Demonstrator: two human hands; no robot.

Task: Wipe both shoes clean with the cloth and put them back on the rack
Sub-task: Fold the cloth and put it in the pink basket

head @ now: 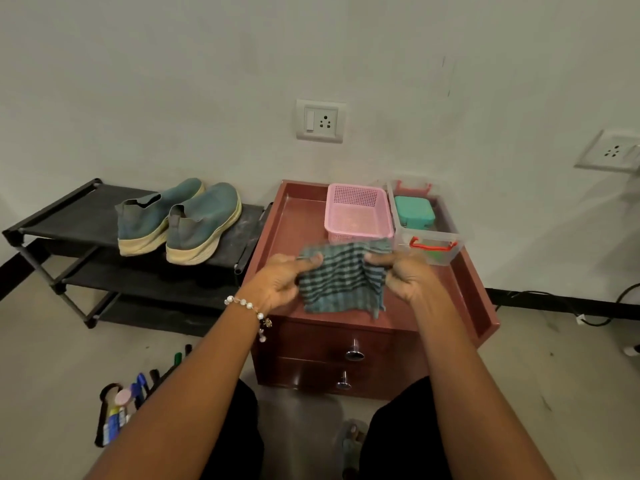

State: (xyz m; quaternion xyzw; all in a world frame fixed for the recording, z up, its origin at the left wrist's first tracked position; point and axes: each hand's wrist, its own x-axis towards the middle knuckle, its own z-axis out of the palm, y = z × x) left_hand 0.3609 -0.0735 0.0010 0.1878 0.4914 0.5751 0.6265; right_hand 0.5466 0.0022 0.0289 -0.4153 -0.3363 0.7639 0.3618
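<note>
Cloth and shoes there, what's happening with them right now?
A person holds a striped cloth stretched between both hands, the left hand pinching one edge and the right hand the other, above a red-brown cabinet. The two shoes sit side by side on the top shelf of the black rack, untouched, so wiping has not begun. A pink basket and a clear box stand on the cabinet behind the cloth.

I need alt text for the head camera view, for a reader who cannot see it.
Both hands, left hand and right hand, hold up a green striped cloth over a reddish-brown wooden drawer cabinet. A pair of blue slip-on shoes with cream soles rests on a black fabric shoe rack at left.
</note>
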